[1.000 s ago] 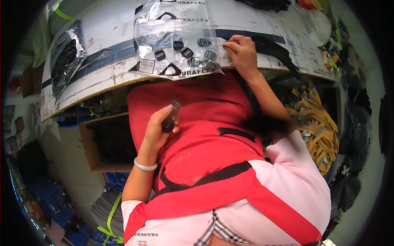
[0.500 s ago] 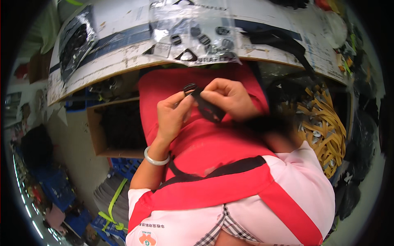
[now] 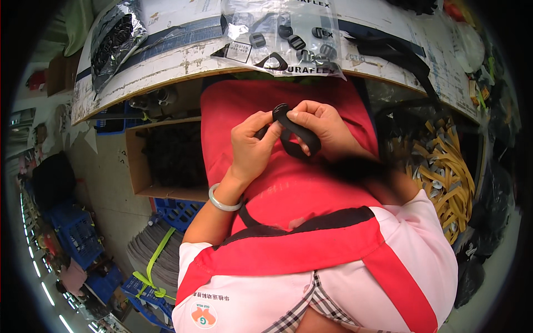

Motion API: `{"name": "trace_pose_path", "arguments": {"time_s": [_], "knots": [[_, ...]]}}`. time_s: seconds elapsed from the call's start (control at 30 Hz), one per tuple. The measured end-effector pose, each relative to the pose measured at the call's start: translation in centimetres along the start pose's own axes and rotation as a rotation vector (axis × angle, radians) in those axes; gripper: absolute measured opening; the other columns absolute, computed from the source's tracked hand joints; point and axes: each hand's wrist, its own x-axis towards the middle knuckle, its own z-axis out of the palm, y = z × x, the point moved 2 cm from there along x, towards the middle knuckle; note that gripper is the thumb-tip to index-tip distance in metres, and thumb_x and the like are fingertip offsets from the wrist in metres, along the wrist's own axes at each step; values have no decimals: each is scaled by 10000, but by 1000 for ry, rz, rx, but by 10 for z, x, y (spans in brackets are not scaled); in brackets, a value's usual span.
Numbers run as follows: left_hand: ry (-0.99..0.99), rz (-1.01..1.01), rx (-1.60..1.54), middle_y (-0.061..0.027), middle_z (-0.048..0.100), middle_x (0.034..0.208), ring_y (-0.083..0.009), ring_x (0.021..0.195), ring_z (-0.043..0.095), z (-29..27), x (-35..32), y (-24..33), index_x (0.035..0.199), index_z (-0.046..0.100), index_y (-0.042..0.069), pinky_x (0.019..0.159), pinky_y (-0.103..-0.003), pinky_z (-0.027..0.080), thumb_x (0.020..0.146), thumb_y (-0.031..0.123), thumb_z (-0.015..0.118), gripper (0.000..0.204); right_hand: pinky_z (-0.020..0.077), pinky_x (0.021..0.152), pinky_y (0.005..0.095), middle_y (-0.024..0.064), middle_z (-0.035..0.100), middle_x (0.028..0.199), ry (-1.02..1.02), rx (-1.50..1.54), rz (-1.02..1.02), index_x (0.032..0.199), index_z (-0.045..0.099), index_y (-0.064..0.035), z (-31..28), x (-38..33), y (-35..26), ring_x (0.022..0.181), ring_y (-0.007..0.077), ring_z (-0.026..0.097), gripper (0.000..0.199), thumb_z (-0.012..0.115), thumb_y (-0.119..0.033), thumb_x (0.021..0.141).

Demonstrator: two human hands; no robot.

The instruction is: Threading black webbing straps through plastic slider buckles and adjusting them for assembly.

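Observation:
Above my red apron (image 3: 283, 191), both hands are at work on a black webbing strap (image 3: 302, 133) and a small black buckle (image 3: 281, 111). My left hand (image 3: 251, 145), closed in a pinch, grips the buckle's left side and a short bit of the webbing. With thumb and forefinger my right hand (image 3: 327, 130) pinches the strap right beside the buckle. The strap curves down from there in a loop under the right fingers. How it runs inside the buckle is hidden by the fingertips.
A clear plastic bag of black buckles (image 3: 288, 41) lies on the worn table (image 3: 189, 61) ahead. Black strap (image 3: 397, 58) trails over its right edge. Tan strips (image 3: 444, 172) are heaped at right. An open cardboard box (image 3: 139, 161) and a blue crate (image 3: 177, 211) stand at left.
The strap hung as a flat end under my right hand; now it bends into a loop against the buckle. My right fingers have come closer to the buckle. The whole view has shifted slightly.

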Motion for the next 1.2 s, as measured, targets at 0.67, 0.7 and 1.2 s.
{"name": "trace_pose_path", "arguments": {"time_s": [0.67, 0.7, 1.2], "knots": [[83, 156, 320, -93, 610, 738, -190, 610, 589, 3, -1, -2, 1024, 685, 26, 543, -291, 467, 810, -13, 665, 219, 481, 472, 205, 61, 625, 724, 110, 2, -192, 1093, 490, -14, 2, 13, 17, 535, 80, 588, 247, 613, -164, 941], [99, 134, 298, -95, 609, 739, -194, 609, 589, 2, -1, -2, 1018, 685, 25, 544, -290, 469, 809, -14, 663, 214, 480, 468, 202, 58, 623, 719, 126, -69, -217, 1102, 489, -15, 2, 12, 16, 533, 80, 588, 249, 611, -161, 942], [67, 93, 218, -98, 584, 692, -184, 580, 571, 3, -7, -16, 915, 678, -9, 545, -293, 449, 810, -17, 661, 107, 482, 489, 193, 42, 619, 723, 85, -54, -268, 1140, 497, -8, -1, 20, 24, 554, 67, 575, 239, 571, -156, 967]]}}
